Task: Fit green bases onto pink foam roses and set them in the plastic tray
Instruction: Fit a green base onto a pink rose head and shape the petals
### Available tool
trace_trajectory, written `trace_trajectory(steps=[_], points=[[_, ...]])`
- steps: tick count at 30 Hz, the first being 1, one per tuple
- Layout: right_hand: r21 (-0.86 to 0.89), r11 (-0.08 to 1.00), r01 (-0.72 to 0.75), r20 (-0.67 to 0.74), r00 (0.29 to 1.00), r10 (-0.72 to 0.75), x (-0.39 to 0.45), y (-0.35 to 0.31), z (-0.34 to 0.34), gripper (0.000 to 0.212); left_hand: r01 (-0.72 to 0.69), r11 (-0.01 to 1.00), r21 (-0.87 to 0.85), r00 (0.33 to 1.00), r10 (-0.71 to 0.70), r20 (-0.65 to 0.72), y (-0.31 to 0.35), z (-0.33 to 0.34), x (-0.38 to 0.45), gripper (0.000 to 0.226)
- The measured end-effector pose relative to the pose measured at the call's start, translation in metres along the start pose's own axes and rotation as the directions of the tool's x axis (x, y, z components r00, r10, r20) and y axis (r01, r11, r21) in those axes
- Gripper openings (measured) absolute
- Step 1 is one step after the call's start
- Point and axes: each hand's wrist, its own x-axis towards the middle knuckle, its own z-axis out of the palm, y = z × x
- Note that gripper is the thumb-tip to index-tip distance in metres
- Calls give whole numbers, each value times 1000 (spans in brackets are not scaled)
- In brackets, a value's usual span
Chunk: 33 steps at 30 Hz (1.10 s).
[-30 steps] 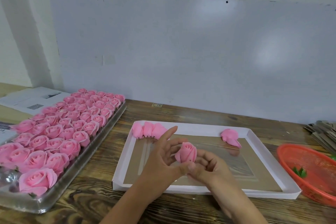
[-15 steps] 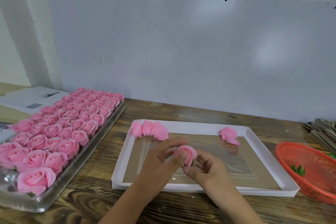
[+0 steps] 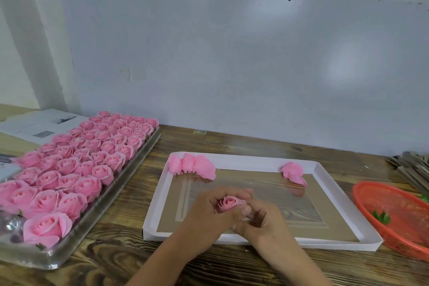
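Both hands cup one pink foam rose (image 3: 228,203) above the white box lid (image 3: 241,159). The left hand (image 3: 209,213) has its fingers curled round the bloom. The right hand (image 3: 262,218) pinches it from below.

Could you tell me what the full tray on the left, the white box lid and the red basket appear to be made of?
Left tray: clear glossy plastic, apparently; its wall is see-through and shines. White box lid: probably matte cardboard with folded corners, around a clear film window showing wood grain. Red basket: likely moulded plastic mesh, with fine open holes.
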Motion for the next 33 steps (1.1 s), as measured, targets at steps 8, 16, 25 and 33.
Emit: trace_trajectory(steps=[8,16,25,33], points=[[60,998,-1,-72,997,6,1,-4,-1,35,60,998,28,997,-61,53,-2,-2,-1,67],[-138,989,-57,35,997,63,-1,-4,5,26,-14,999,39,1000,14,10,4,1,-1,18],[-14,999,33,9,999,-33,1,-8,5,47,47,993,108,996,-55,64,0,-1,-2,36],[18,999,-29,42,999,28,2,-1,6,29,-50,998,-39,997,48,-56,6,0,-3,44]])
